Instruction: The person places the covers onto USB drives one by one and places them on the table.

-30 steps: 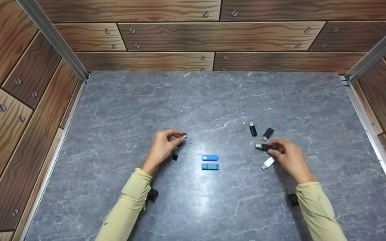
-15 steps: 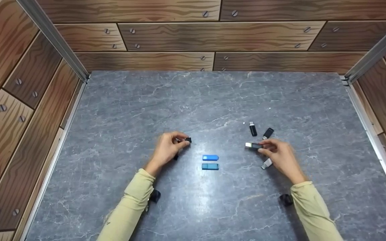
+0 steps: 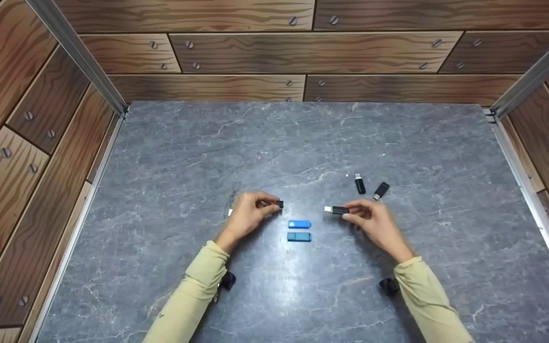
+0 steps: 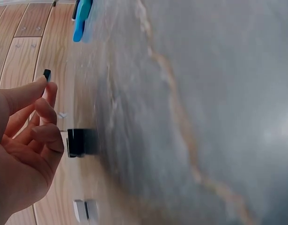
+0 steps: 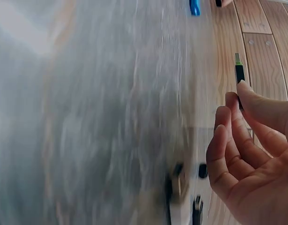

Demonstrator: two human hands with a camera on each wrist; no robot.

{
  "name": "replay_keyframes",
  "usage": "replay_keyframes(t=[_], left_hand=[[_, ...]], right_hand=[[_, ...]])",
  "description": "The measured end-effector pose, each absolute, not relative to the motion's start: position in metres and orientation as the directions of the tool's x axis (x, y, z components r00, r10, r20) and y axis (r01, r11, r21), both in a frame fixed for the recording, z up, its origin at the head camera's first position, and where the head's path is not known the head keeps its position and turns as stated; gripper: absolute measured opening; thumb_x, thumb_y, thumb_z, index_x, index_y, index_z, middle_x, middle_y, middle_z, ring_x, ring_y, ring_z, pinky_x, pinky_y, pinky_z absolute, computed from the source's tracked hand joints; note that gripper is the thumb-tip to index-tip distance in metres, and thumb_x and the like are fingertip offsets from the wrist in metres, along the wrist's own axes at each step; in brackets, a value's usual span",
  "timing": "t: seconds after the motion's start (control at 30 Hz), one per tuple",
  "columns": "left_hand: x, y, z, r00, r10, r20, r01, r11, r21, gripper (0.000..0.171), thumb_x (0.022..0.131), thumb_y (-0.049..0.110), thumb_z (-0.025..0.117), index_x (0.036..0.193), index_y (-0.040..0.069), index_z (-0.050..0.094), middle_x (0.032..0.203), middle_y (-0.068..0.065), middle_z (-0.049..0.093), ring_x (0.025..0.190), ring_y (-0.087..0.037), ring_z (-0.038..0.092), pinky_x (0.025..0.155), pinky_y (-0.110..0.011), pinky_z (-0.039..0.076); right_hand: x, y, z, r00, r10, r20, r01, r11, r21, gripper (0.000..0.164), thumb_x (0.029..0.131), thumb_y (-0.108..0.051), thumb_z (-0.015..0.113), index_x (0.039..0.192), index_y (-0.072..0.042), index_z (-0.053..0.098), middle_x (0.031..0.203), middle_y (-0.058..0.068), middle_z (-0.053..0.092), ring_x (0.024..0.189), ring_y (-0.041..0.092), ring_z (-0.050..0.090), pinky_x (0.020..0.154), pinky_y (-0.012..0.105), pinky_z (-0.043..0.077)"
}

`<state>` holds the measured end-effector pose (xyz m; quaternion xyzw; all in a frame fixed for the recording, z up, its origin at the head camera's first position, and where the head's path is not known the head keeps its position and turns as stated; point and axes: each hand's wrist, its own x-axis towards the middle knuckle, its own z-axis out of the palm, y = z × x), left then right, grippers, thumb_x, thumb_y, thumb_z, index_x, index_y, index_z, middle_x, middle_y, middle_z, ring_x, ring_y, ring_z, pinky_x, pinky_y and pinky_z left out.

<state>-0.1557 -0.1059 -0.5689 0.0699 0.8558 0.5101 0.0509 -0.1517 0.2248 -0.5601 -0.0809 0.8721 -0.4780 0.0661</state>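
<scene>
Mid-frame, 1 black cap (image 3: 279, 204) is pinched by the left hand (image 3: 250, 212), 1 stick (image 3: 336, 210) by the right hand (image 3: 372, 221); straight alignment is advised.

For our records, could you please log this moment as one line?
left hand: pinches black cap | right hand: pinches black-and-green USB stick | the two pieces: apart

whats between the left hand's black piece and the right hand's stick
In the head view, bare tabletop; the blue stick and teal stick show below that stretch.
</scene>
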Motion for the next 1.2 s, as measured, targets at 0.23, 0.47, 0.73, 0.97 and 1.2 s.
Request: replay_keyframes(t=[0.23, 0.47, 0.73, 0.97, 1.2], left_hand=[[-0.155, -0.102, -0.569, -0.979, 0.200, -0.027, 0.068, 0.450, 0.891, 0.021, 0.091, 0.012, 0.082, 0.111, 0.005, 0.081, 0.097, -0.011, 0.082, 0.067, -0.004, 0.060, 0.059, -0.016, 0.048], [-0.154, -0.098, -0.572, -0.975, 0.223, -0.014, 0.090, 0.448, 0.889, 0.020, 0.090, 0.012, 0.083, 0.109, 0.007, 0.081, 0.097, -0.009, 0.082, 0.068, -0.005, 0.062, 0.061, -0.016, 0.050], [-0.153, -0.092, -0.574, -0.964, 0.263, -0.036, 0.077, 0.407, 0.910, 0.019, 0.090, 0.008, 0.082, 0.109, 0.006, 0.080, 0.100, -0.012, 0.082, 0.072, -0.008, 0.066, 0.065, -0.016, 0.054], [-0.153, -0.086, -0.575, -0.956, 0.291, -0.039, 0.087, 0.406, 0.910, 0.017, 0.090, 0.009, 0.082, 0.107, 0.007, 0.081, 0.099, -0.012, 0.082, 0.072, -0.005, 0.065, 0.065, -0.017, 0.053], [-0.154, -0.084, -0.575, -0.949, 0.312, -0.040, 0.096, 0.409, 0.907, 0.017, 0.090, 0.009, 0.082, 0.107, 0.006, 0.081, 0.098, -0.013, 0.082, 0.071, -0.001, 0.063, 0.064, -0.015, 0.051]], right_hand=[[-0.153, 0.208, -0.562, -0.971, -0.236, -0.031, -0.096, 0.507, -0.857, 0.027, 0.091, -0.007, 0.081, 0.115, 0.002, 0.076, 0.099, 0.021, 0.078, 0.077, 0.002, 0.066, 0.070, 0.016, 0.056], [-0.154, 0.197, -0.566, -0.966, -0.253, -0.056, -0.079, 0.494, -0.866, 0.026, 0.090, -0.008, 0.082, 0.115, 0.000, 0.078, 0.098, 0.019, 0.079, 0.076, 0.008, 0.067, 0.065, 0.018, 0.055], [-0.154, 0.188, -0.571, -0.967, -0.244, -0.071, -0.050, 0.457, -0.888, 0.026, 0.089, -0.006, 0.082, 0.114, -0.001, 0.078, 0.098, 0.019, 0.079, 0.077, 0.007, 0.069, 0.067, 0.018, 0.056], [-0.154, 0.180, -0.571, -0.964, -0.252, -0.079, -0.035, 0.418, -0.908, 0.025, 0.090, -0.005, 0.082, 0.113, 0.001, 0.078, 0.099, 0.020, 0.079, 0.079, 0.004, 0.069, 0.073, 0.015, 0.055], [-0.154, 0.176, -0.570, -0.961, -0.256, -0.106, -0.008, 0.409, -0.912, 0.025, 0.090, -0.006, 0.082, 0.114, 0.000, 0.078, 0.101, 0.020, 0.080, 0.080, 0.010, 0.071, 0.071, 0.016, 0.055]])
